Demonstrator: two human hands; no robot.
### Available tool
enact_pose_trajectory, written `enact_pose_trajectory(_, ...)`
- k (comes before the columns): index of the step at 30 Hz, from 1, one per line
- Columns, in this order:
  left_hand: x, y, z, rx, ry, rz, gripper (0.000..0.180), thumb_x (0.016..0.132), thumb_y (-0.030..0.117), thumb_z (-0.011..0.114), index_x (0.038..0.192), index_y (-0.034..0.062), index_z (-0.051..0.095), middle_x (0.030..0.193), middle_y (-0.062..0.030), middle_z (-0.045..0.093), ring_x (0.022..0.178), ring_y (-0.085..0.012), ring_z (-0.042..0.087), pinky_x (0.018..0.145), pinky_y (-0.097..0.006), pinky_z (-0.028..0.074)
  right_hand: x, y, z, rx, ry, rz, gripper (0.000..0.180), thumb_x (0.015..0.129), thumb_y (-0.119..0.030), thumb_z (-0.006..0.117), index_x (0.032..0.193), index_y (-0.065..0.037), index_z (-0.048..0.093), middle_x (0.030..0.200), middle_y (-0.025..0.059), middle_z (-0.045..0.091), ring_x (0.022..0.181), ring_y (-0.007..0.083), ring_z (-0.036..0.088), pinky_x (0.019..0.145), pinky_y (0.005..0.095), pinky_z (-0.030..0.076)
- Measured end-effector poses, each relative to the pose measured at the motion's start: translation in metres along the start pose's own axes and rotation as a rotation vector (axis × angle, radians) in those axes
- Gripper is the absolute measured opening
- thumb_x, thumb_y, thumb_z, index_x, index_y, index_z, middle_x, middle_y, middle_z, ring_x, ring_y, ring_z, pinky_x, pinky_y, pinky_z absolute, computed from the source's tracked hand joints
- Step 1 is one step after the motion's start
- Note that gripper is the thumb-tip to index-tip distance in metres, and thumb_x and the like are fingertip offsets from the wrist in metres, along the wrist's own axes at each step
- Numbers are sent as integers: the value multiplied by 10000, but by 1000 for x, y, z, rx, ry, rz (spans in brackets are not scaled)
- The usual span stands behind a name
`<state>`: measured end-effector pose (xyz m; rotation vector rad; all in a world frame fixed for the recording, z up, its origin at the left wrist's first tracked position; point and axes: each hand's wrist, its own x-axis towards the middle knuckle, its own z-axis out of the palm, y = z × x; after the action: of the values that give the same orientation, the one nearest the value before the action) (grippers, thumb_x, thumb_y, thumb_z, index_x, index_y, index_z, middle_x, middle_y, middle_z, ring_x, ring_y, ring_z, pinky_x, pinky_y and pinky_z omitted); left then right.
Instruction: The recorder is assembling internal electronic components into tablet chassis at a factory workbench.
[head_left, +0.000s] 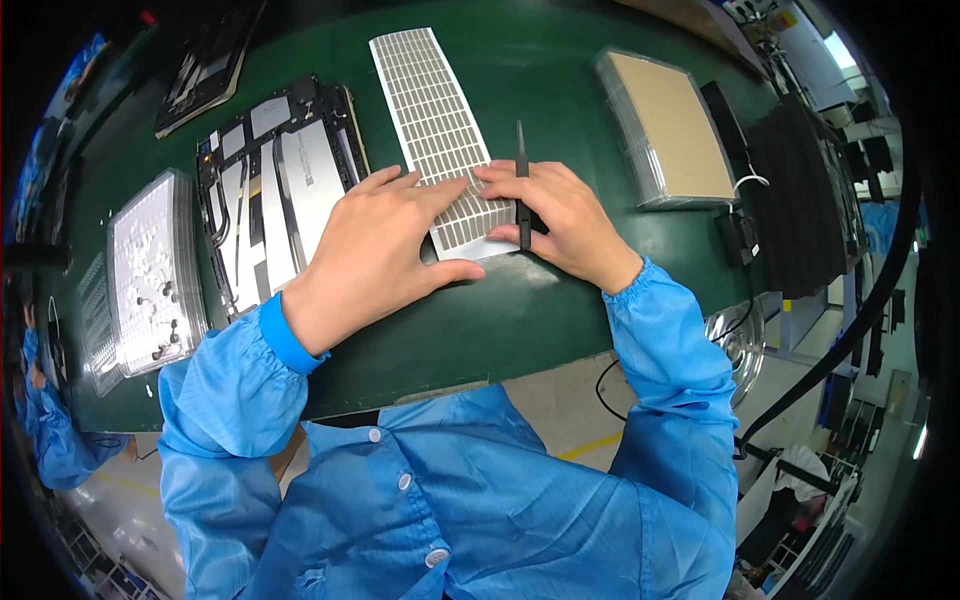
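A long white sheet (425,110) bearing rows of small grey-brown rectangular stickers lies on the green table, its near end between my hands. My left hand (375,232) rests over its left edge, with the thumb stretched toward the near edge and the fingers spread on the stickers. Black tweezers (523,205) sit in my right hand (570,220), held between thumb and fingers with the tips pointing away from me. That hand's fingertips touch the sheet's right edge. Whether a fingertip is lifting a sticker cannot be made out.
Left of the sheet lie flat black-and-silver device assemblies (290,190). Clear trays (155,270) with small white and black parts stand at the far left. At the right is a stack of clear trays topped by a tan board (670,125), beside a black adapter (738,238) with cables.
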<state>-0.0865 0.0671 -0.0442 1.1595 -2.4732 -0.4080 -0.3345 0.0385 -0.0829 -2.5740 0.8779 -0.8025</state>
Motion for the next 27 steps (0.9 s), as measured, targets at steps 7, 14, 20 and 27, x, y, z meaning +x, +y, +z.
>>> enact_pose_trajectory(7, 2, 3, 0, -11, -10, -47, 281, 831, 186, 759, 1025, 33, 626, 978, -142, 721, 947, -345, 686, 1076, -478, 450, 0, -5, -1, 12, 69, -14, 386, 755, -208, 832, 1080, -78, 669, 1138, 56, 731, 939, 268, 671, 815, 367, 502)
enact_pose_trajectory(14, 1, 3, -3, -49, 78, 40, 153, 808, 92, 735, 903, 40, 627, 792, -134, 696, 763, -349, 683, 911, -429, 540, -4, 0, 4, 85, 173, -77, 269, 744, -129, 847, 965, -76, 703, 959, 70, 767, 841, 251, 714, 752, 350, 506)
enact_pose_trajectory(20, -1, 5, -5, -80, 67, 8, 135, 790, 81, 733, 874, 28, 642, 797, -150, 692, 764, -361, 676, 727, -428, 536, -4, -1, 7, 128, 209, -67, 216, 747, -82, 834, 933, -68, 725, 929, 62, 769, 798, 235, 702, 722, 341, 496)
enact_pose_trajectory(27, 3, 1, -1, -67, 2, 15, 469, 847, 234, 758, 1232, 33, 583, 1021, -145, 726, 947, -355, 682, 815, -429, 534, -3, 3, 0, 134, 134, 0, 272, 761, -108, 839, 1015, -76, 748, 959, 42, 759, 840, 241, 679, 766, 353, 524)
